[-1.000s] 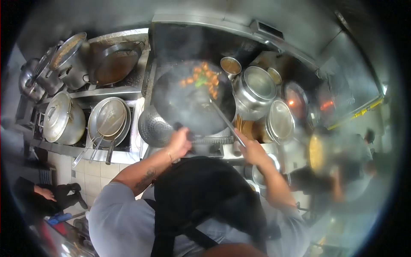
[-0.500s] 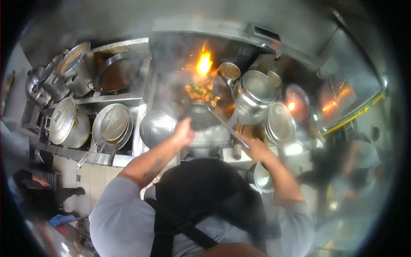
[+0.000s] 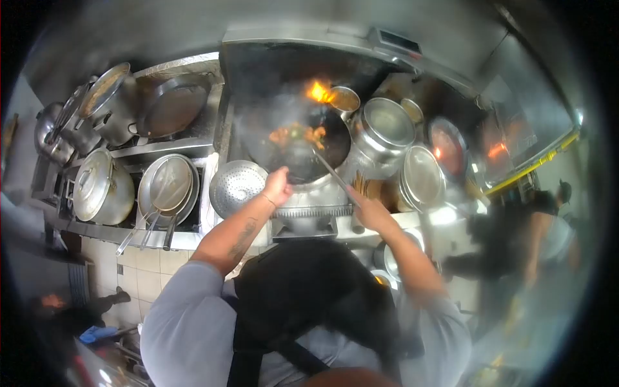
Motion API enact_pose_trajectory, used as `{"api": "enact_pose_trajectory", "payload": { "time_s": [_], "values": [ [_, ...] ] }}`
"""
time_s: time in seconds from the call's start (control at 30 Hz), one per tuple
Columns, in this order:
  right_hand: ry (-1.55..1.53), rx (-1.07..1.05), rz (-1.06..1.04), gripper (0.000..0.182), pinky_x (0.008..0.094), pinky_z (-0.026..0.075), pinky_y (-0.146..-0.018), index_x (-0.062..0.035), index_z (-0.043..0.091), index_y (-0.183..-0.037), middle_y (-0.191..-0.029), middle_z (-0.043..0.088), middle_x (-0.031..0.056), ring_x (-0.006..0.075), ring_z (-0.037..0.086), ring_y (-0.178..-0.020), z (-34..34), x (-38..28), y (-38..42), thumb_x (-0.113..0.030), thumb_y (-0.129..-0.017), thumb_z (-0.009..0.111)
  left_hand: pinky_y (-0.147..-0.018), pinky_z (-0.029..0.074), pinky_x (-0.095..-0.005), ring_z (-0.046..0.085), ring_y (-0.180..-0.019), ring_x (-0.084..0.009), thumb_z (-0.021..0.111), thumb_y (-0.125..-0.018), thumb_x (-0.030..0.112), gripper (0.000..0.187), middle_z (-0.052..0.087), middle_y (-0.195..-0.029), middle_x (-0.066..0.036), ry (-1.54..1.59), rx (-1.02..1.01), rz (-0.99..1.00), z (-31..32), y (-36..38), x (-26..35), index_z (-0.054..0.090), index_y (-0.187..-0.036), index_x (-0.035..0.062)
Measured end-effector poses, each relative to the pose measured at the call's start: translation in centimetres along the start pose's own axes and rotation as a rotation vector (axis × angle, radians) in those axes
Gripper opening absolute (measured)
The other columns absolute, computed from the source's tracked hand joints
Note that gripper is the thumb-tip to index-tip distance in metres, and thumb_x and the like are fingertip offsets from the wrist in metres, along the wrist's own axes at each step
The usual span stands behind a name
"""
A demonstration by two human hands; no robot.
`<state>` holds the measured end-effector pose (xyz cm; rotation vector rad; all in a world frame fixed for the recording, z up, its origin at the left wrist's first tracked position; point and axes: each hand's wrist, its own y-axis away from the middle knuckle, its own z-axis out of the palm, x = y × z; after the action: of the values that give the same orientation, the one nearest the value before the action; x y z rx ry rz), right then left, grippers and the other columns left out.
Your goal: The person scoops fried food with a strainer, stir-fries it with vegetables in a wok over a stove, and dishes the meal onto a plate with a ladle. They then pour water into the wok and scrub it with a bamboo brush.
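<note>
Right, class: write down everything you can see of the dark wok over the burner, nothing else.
The wok is round, deep and dark, blackened metal by the look of it, sitting over the burner in the steel stove. Orange and green food pieces lie on its far side, with steam rising and a flame at its far rim. The left hand grips its near edge or handle; the right hand holds a long metal utensil reaching into it. Whether it is tilted cannot be told.
</note>
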<state>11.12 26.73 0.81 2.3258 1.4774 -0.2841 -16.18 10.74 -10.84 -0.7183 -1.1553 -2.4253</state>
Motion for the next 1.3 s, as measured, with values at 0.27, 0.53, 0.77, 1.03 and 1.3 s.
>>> {"api": "enact_pose_trajectory", "payload": {
  "time_s": [0.27, 0.53, 0.77, 1.03, 1.3],
  "values": [
    [-0.013, -0.046, 0.067, 0.07, 0.0565, 0.053, -0.084, -0.0274, 0.035, -0.158, -0.095, 0.069, 0.0311, 0.049, 0.068, -0.088, -5.1, -2.3, 3.6, -0.012, -0.093, 0.056, -0.034, 0.029, -0.0285, 0.037, -0.041, -0.0127, 0.054, -0.098, 0.022, 0.012, 0.055, -0.074, -0.003, -0.01, -0.003, -0.024, -0.2, 10.1, 0.6, 0.057, -0.104, 0.012],
    [0.003, 0.11, 0.083, 0.078, 0.0568, 0.053, -0.083, -0.0238, 0.028, -0.161, -0.091, 0.07, 0.029, 0.0484, 0.068, -0.084, 2.2, -1.8, -1.0, -0.011, -0.091, 0.06, -0.037, 0.03, -0.0332, 0.042, -0.047, -0.0154, 0.056, -0.097, 0.027, 0.028, 0.049, -0.066, -0.007, -0.198, 0.067, 0.163, -4.7, 3.7, -4.8, 0.057, -0.101, -0.0005],
    [0.129, -0.214, -0.036, 0.078, 0.0564, 0.054, -0.082, -0.0238, 0.025, -0.162, -0.088, 0.07, 0.0279, 0.0474, 0.068, -0.082, -8.1, -2.5, 3.9, -0.013, -0.092, 0.058, -0.037, 0.027, -0.0282, 0.036, -0.046, -0.0142, 0.056, -0.098, 0.026, 0.019, 0.049, -0.075, -0.006, -0.015, 0.023, -0.079, 0.9, 5.0, 3.2, 0.055, -0.1, 0.0072],
    [-0.106, 0.22, -0.052, 0.073, 0.0528, 0.057, -0.083, -0.0238, 0.033, -0.159, -0.112, 0.069, 0.0301, 0.0455, 0.07, -0.088, -0.5, -3.1, 1.8, -0.009, -0.093, 0.059, -0.037, 0.03, -0.0293, 0.047, -0.048, -0.0137, 0.054, -0.098, 0.024, 0.027, 0.063, -0.087, -0.009, -0.167, -0.109, -0.022, -3.6, 9.1, 0.2, 0.06, -0.113, 0.0028],
    [-0.513, 0.016, 0.559, 0.063, 0.0312, 0.044, -0.043, -0.0126, 0.036, -0.158, -0.075, 0.061, 0.0075, 0.0134, 0.051, -0.05, -9.8, -7.4, 6.4, -0.008, -0.099, 0.057, -0.034, 0.024, -0.0282, 0.036, -0.038, -0.0122, 0.057, -0.093, 0.02, 0.018, 0.052, -0.067, -0.006, -0.168, 0.002, 0.011, -0.1, 8.0, 5.3, 0.053, -0.082, 0.0075]
  ]
}}
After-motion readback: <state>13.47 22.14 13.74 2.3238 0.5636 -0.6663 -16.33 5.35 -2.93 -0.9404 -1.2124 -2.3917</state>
